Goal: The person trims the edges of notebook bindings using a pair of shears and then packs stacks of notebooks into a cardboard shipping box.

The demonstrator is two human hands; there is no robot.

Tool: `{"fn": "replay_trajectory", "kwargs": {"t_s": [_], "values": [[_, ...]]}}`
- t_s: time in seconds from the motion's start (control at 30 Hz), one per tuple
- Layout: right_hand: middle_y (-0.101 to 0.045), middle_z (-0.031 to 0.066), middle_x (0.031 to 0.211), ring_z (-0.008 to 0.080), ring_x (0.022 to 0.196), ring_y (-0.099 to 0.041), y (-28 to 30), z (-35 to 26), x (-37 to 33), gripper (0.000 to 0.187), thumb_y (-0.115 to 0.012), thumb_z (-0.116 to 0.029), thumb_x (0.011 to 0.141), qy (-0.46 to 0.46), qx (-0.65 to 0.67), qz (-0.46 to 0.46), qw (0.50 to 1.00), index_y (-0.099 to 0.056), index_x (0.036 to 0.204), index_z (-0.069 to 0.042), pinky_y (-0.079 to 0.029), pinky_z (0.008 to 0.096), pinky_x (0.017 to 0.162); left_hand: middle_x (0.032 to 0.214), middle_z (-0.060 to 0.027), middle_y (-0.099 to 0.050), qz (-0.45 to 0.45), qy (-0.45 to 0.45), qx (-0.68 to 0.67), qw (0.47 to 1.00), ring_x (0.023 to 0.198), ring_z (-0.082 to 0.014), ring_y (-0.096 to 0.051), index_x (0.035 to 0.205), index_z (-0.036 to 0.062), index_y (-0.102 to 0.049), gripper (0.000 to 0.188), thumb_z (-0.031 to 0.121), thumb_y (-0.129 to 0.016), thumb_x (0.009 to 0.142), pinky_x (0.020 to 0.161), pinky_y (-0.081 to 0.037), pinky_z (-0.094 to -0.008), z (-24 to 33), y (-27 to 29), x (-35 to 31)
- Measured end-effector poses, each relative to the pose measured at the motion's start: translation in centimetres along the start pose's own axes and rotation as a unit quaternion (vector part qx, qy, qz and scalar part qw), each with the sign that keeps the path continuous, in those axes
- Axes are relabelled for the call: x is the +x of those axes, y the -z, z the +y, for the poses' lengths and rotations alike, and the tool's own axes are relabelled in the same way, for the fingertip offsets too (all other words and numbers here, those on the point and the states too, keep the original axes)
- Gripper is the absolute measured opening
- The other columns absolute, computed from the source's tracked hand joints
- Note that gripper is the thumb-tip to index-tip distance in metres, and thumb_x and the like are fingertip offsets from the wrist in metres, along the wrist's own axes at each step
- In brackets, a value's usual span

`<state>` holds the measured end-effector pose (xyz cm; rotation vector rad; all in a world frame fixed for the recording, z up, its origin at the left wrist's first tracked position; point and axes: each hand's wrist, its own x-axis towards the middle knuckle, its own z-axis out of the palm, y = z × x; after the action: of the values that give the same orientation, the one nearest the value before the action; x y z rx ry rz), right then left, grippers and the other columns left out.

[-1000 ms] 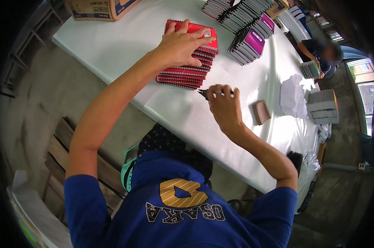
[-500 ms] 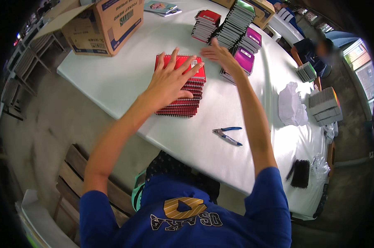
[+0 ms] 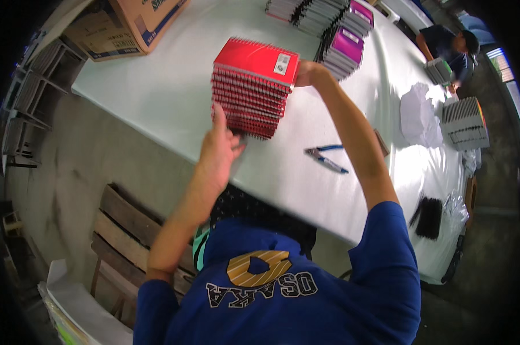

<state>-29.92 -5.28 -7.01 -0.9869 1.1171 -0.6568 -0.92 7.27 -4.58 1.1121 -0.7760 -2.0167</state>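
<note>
A tall stack of red spiral-bound notebooks stands in front of me on the white table, its wire bindings facing me and a white label on the top cover. My left hand is at its lower near-left corner, thumb up along the side and fingers curled at the bottom edge. On the far right side, my right hand grips the stack near the top, its fingers partly hidden behind the notebooks. Whether the stack is raised off the table cannot be made out. Blue-handled pliers lie open to the right.
Behind are purple notebooks and more spiral stacks. A cardboard box sits at the far left of the table. On the right lie crumpled white paper, a notebook stack and black binding wires. Another person works beyond.
My left hand has moved from the stack's top to its lower near-left corner. My right hand has come from beyond the stack onto its right side. The view has shifted.
</note>
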Motion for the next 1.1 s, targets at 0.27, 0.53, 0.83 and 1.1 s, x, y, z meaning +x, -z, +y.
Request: {"fn": "replay_trajectory", "kwargs": {"t_s": [0.27, 0.53, 0.83, 1.1], "values": [[-0.060, 0.0198, 0.120, 0.0290, 0.108, -0.062, -6.1, 3.0, -8.9, 0.047, -0.055, -0.036, 0.097, 0.099, 0.135, 0.130, 0.977, -0.054, 0.124, 0.001, -0.053, 0.0488, 0.096, 0.140, -0.0285, -0.039, -0.107, 0.129, 0.013, 0.986, 0.127, -0.0415, -0.044, 0.146, -0.0071, -0.018, 0.100, 0.073, -0.038, 0.089, 0.107, -0.029, -0.0599, 6.4, 0.2, 6.5], [-0.042, 0.0238, 0.140, 0.0369, 0.129, -0.045, -8.1, 2.4, -13.2, 0.089, -0.015, -0.070, 0.093, 0.106, 0.211, 0.206, 0.950, -0.032, 0.142, 0.002, -0.036, 0.0619, 0.106, 0.149, -0.0325, -0.025, -0.137, 0.116, 0.210, 0.961, 0.138, -0.0440, -0.029, 0.151, -0.0037, -0.002, 0.103, 0.073, -0.034, 0.090, 0.112, -0.014, -0.0631, 7.1, -2.3, 8.9], [-0.045, 0.0178, 0.141, 0.0326, 0.131, -0.044, -9.9, 0.2, -12.1, 0.089, -0.027, -0.075, 0.089, 0.121, 0.033, 0.195, 0.973, -0.035, 0.145, -0.006, -0.039, 0.0590, 0.104, 0.147, -0.0133, -0.040, -0.169, 0.015, 0.201, 0.965, 0.134, -0.0368, -0.036, 0.142, 0.0183, -0.043, 0.086, 0.080, -0.041, 0.082, 0.101, -0.027, -0.0685, 5.6, -6.6, 5.8], [-0.048, 0.0163, 0.134, 0.0295, 0.126, -0.045, -6.3, 2.2, -10.9, 0.105, -0.015, -0.085, 0.082, 0.000, 0.165, 0.175, 0.971, -0.034, 0.144, -0.001, -0.033, 0.0560, 0.106, 0.146, -0.0146, -0.040, -0.176, 0.089, 0.160, 0.967, 0.134, -0.0340, -0.036, 0.147, 0.0138, -0.035, 0.104, 0.087, -0.046, 0.074, 0.101, -0.031, -0.0638, 5.4, -2.3, 8.4]]}}
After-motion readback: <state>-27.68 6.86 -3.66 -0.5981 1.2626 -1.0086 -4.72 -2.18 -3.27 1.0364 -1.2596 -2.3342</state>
